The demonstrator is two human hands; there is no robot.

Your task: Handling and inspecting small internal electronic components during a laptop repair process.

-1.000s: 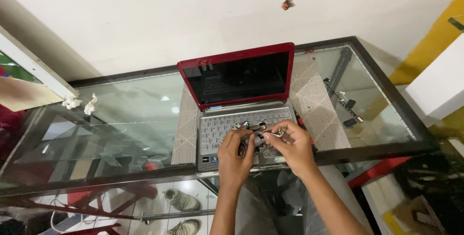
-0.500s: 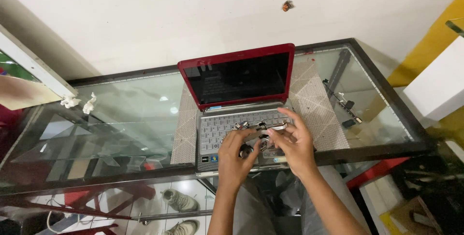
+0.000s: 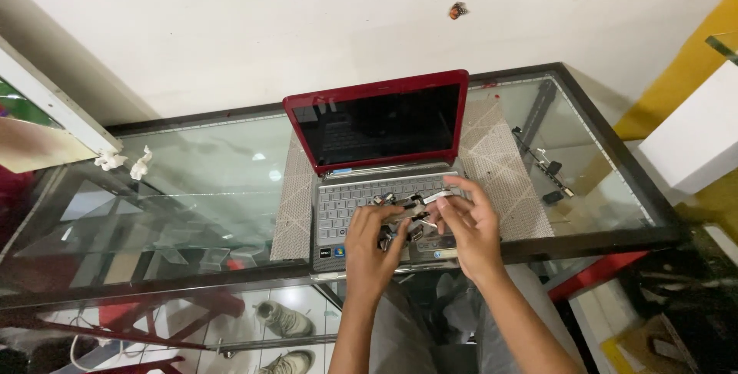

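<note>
Head view, looking straight down: my left hand (image 3: 370, 245) sits over the near left of the laptop (image 3: 382, 182), fingers curled down and closed around a small cluster of metal parts (image 3: 403, 209) that lies on the silver keyboard (image 3: 361, 201). My right hand (image 3: 470, 224) comes in from the other side, thumb and forefinger pinched on the pale, flat end of the same cluster, the other fingers spread loose above the keys. I can't tell exactly what the pieces are; they look like small hinged bits of silver and dark metal bunched together, resting mid-keyboard just ahead of the palm rest.

The red lid stands open, screen dark. The laptop sits on a woven mat (image 3: 500, 166) on the glass table (image 3: 192, 189), near the front edge. More small parts (image 3: 547, 168) lie on the glass off to my right, well apart from my hands. Two bits of crumpled tissue (image 3: 127, 162) sit far left.

My read: I'm mid-sort, working both hands on this one bundle, teasing a piece free. The next move calls for a steady left grip to pin the cluster while the right pinch pulls cleanly, without scattering pieces between the keys.

There is only this one view.
</note>
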